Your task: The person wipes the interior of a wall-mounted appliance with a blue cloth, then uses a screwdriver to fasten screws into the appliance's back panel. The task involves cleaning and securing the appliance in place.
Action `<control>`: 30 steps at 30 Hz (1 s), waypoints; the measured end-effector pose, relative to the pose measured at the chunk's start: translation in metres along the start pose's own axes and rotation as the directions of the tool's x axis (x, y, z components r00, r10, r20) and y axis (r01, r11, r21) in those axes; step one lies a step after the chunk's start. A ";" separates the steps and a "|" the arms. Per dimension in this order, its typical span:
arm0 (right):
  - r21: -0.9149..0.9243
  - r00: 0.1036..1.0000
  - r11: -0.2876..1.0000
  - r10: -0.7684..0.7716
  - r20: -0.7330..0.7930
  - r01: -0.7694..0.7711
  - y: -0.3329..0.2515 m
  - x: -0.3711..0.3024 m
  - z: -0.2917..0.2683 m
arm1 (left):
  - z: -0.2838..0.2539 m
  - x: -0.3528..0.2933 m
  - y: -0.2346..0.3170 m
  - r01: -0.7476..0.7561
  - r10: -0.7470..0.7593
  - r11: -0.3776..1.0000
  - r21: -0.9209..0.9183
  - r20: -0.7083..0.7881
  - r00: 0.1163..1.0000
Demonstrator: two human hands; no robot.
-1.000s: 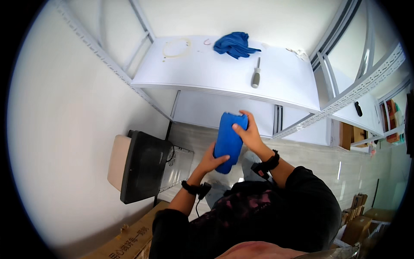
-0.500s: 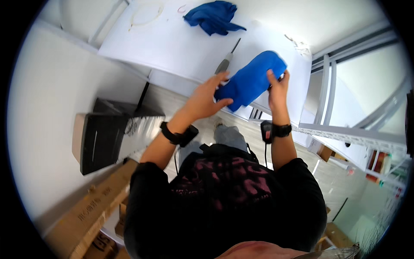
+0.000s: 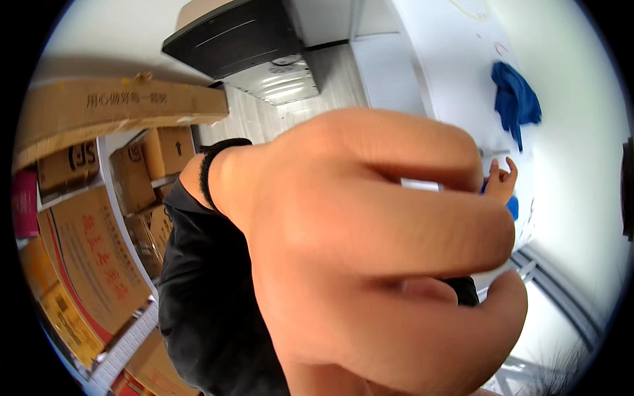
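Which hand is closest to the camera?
The left hand: it fills the middle of the picture, while the right hand looks small, over by the blue object.

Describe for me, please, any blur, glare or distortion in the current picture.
In the head view, the left hand looms near the lens, looking soft and hiding much of the middle; in the head view's upper part, bright streaks cross the shiny panel; at the head view's left, the long cardboard box bows toward the dark fisheye rim.
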State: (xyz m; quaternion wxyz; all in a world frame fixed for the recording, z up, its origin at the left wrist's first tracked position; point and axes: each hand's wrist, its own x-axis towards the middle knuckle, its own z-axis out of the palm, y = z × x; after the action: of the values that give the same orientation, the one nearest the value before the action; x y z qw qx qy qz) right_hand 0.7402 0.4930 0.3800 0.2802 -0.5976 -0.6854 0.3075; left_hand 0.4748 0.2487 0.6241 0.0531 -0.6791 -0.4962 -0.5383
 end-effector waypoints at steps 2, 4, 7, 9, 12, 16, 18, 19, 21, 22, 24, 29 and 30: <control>-0.324 0.996 0.944 -0.035 0.086 0.061 -0.027 -0.003 0.025 | -0.026 -0.015 -0.009 0.022 -0.017 0.995 0.101 -0.048 0.999; -0.449 0.981 0.873 -0.169 0.090 0.192 -0.031 0.002 0.049 | -0.067 -0.047 -0.029 -0.028 0.052 0.987 0.159 -0.147 0.988; -0.512 0.996 0.857 -0.011 0.085 0.053 -0.035 -0.001 0.060 | -0.129 -0.083 -0.077 -0.024 0.018 0.982 0.189 0.034 0.999; -0.607 0.999 0.793 0.035 -0.035 -0.049 -0.019 0.006 0.065 | -0.171 -0.118 -0.105 0.199 -0.207 0.956 0.218 0.014 0.978; -0.648 0.988 0.746 0.117 -0.103 -0.155 -0.030 0.007 0.086 | -0.228 -0.186 -0.146 0.514 -0.480 0.826 0.230 -0.191 0.856; -0.552 0.950 0.782 0.162 -0.269 -0.290 0.022 0.016 0.076 | -0.284 -0.243 -0.205 0.716 -0.660 0.694 0.071 -0.334 0.673; -0.509 0.926 0.809 0.109 -0.361 -0.294 0.028 0.023 0.068 | -0.299 -0.247 -0.228 0.706 -0.658 0.706 0.062 -0.312 0.685; -0.322 0.920 0.904 0.157 -0.360 -0.281 0.007 0.013 0.074 | -0.308 -0.247 -0.235 0.708 -0.663 0.702 0.079 -0.292 0.689; 0.094 0.907 0.967 0.254 -0.335 -0.237 -0.051 -0.013 0.084 | -0.313 -0.240 -0.251 0.668 -0.626 0.736 0.110 -0.266 0.733; 0.087 0.899 0.976 0.216 -0.380 -0.197 -0.083 -0.031 0.085 | -0.311 -0.236 -0.262 0.636 -0.596 0.761 0.131 -0.248 0.764; 0.244 0.919 0.967 0.162 -0.360 -0.074 -0.112 -0.059 0.094 | -0.310 -0.222 -0.281 0.572 -0.545 0.790 0.223 -0.173 0.820; 0.593 0.993 0.796 0.094 0.074 -0.119 -0.220 -0.120 0.146 | -0.294 -0.205 -0.316 0.442 -0.461 0.782 0.440 -0.070 0.885; 0.633 0.987 0.761 0.062 0.150 -0.144 -0.236 -0.127 0.164 | -0.293 -0.205 -0.325 0.434 -0.470 0.764 0.477 -0.049 0.881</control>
State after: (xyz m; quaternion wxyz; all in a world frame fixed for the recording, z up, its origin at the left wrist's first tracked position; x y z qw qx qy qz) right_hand 0.4803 0.3298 0.4488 0.4082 -0.4832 -0.5208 0.5733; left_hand 0.0535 0.1078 0.4351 0.0682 -0.5247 -0.7629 -0.3716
